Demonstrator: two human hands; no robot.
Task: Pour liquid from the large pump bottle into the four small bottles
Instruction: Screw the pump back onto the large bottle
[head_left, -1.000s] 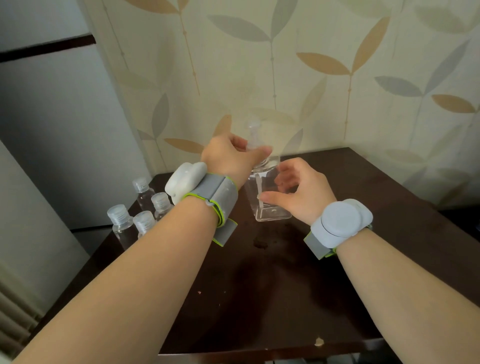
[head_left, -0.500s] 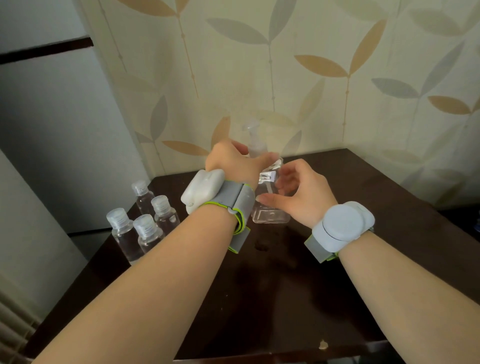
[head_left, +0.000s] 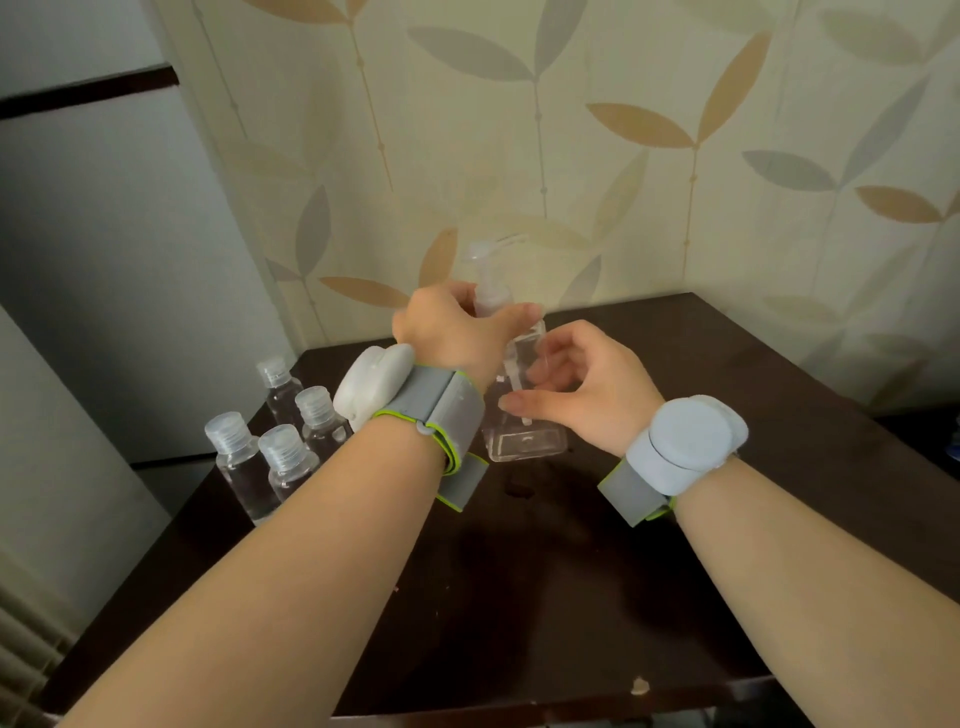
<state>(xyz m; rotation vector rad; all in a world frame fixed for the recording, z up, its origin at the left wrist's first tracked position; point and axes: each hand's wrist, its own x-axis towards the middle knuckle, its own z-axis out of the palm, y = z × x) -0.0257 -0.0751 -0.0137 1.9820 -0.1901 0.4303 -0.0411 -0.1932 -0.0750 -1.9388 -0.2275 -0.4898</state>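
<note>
Left hand (head_left: 457, 332) grips the pump collar of the large pump bottle (head_left: 522, 415), upright on the dark surface (head_left: 727, 415). Right hand (head_left: 582, 384) steadies its body (fingers curled). Four small bottles (head_left: 283, 426) stand capped at left.

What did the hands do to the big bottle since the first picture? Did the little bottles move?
The left hand stayed wrapped round the neck of the large pump bottle, and the pump head turned. The right hand stayed curled beside the bottle's body; whether it touches is unclear. The bottle stayed standing on the table. The four small bottles did not move and are still capped.
</note>
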